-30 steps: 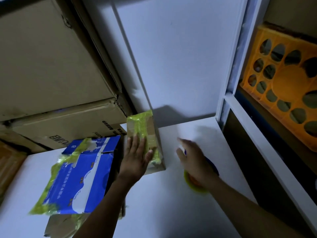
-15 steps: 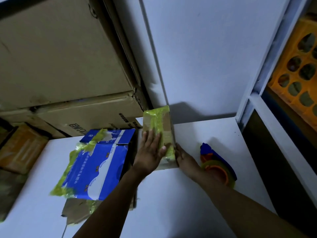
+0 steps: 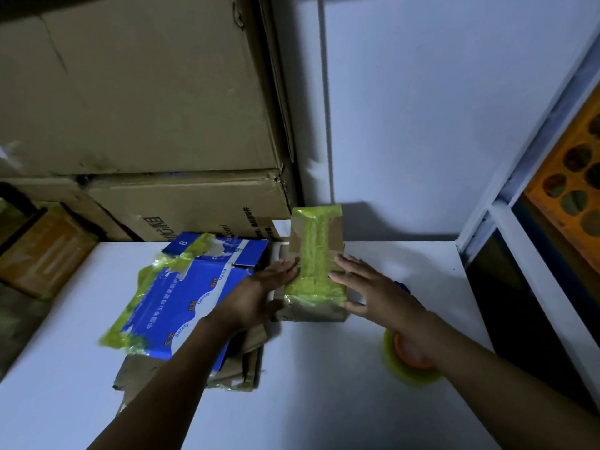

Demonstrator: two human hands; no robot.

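A small cardboard box point(image 3: 316, 254) sealed with yellow-green tape stands on the white table point(image 3: 324, 401) near the back wall. My left hand point(image 3: 259, 293) lies against its left side with straight fingers. On the box's right side rests my right hand point(image 3: 380, 293), fingers also straight and spread. A roll of yellow-green tape point(image 3: 409, 362) with an orange core lies on the table under my right forearm, partly hidden by it.
A flattened blue and white carton point(image 3: 181, 297) with torn tape lies left of the box on flattened brown cardboard point(image 3: 240, 368). Large brown cartons point(image 3: 136, 92) are stacked at the back left. A white shelf frame point(image 3: 506, 222) with an orange crate point(image 3: 571, 190) stands right.
My left hand slid off the top of the small box to its left side. My right hand came off the tape roll and moved up onto the box's right side.
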